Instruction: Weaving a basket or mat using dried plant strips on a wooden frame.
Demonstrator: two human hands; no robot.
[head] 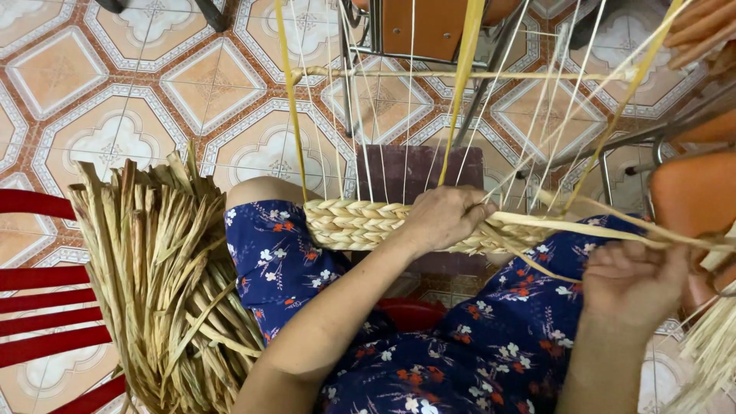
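Across the far half of the scene, a patterned tile floor (138, 84) in orange and white runs beneath a metal chair frame (429, 31). Thin pale warp strings (368, 130) and a few yellow strands (460, 84) run from far to near over a horizontal stick (460, 75), down to the person's lap.

At the near left, a large bundle of dried flat fibre strips (165, 284) rests on a red slatted chair (46, 307), just beside the person's knee. The person wears a dark blue floral garment (460, 353).

Across the lap lies a woven band of plaited straw (356, 225), its long axis running left to right, fixed to the lower ends of the strings.

The left hand (445, 217) rests on the band's right portion, fingers curled down and pressing the weave where the loose strands leave it. The right hand (632, 280) sits nearer and further right, fingers bent inward, pinching the loose pale straw strands (590, 228) that trail rightward from the band. These strands lie left to right between the two hands, so the working edge is to the left of the right hand's fingers and directly under the left hand, which is the nearer one to the band.

At the far right, another person's fingers (701, 27) and an orange seat (694, 192) show. The upright strings crowd the space above the band.
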